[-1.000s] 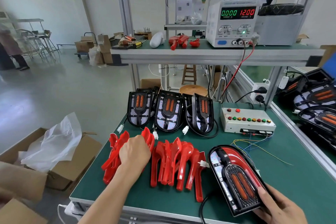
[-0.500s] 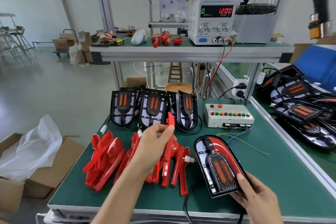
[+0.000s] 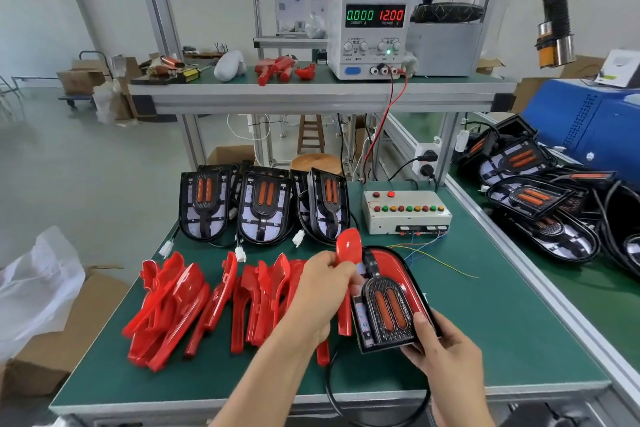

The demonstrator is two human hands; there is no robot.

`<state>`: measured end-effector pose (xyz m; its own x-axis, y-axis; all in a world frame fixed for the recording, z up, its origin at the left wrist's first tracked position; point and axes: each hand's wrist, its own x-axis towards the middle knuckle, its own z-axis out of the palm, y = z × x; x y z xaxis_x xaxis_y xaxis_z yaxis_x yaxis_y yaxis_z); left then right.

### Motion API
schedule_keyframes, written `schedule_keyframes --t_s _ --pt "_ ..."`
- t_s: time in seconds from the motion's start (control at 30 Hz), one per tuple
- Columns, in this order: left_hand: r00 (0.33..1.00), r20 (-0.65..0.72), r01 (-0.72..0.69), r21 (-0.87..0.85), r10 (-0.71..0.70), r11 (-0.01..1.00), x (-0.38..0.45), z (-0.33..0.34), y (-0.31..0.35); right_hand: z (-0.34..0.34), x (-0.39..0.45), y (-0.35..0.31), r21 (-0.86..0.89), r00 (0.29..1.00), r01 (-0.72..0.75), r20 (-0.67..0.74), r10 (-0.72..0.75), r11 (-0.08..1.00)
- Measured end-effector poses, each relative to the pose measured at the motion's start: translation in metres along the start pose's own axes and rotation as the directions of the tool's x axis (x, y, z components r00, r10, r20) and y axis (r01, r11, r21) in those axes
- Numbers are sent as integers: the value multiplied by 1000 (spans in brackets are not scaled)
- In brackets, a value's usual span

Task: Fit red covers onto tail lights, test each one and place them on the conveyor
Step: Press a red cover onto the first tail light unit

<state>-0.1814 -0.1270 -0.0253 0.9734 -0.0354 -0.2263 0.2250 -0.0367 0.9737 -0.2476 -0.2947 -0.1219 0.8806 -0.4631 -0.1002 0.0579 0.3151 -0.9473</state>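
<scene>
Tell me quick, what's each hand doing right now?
Left hand: holding a red cover.
Right hand: holding the tail light by its near end.

You're working in bright, even, diffuse light with only soft shadows. Wide-angle distortion bends the frame posts (image 3: pixel 152 0) toward eleven o'clock, and gloss glints on the red covers (image 3: pixel 180 302).

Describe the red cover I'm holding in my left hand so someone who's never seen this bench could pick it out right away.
Start at the green workbench and find the heap of red covers along its near left side. Just right of that heap, the left hand holds one red cover up against the tail light that the right hand steadies. It alone is lifted, its rounded end pointing up.
</scene>
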Motion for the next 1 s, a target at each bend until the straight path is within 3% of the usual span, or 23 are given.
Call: schedule_keyframes --t_s 0.23,0.4,0.5,0.67,0.83,1.0 --pt "997 -73 -25 -9 25 1000 5 7 -15 5 -1 0 26 1000 13 -26 -12 1000" --pt "997 -68 -36 -114 29 993 5 12 -16 7 -5 1 33 999 26 -44 -25 999" --pt "988 -151 -55 -182 27 982 6 16 -17 9 -7 2 54 998 33 -61 -29 998" --pt "910 -341 -194 153 236 969 3 25 -24 17 -12 6 84 994 55 -94 -47 995" --pt "841 -328 -299 383 431 874 -3 31 -31 25 -16 6 103 988 83 -139 -68 991" --pt "781 -348 -335 468 519 818 -2 32 -42 27 -17 4 84 989 78 -132 -67 993"
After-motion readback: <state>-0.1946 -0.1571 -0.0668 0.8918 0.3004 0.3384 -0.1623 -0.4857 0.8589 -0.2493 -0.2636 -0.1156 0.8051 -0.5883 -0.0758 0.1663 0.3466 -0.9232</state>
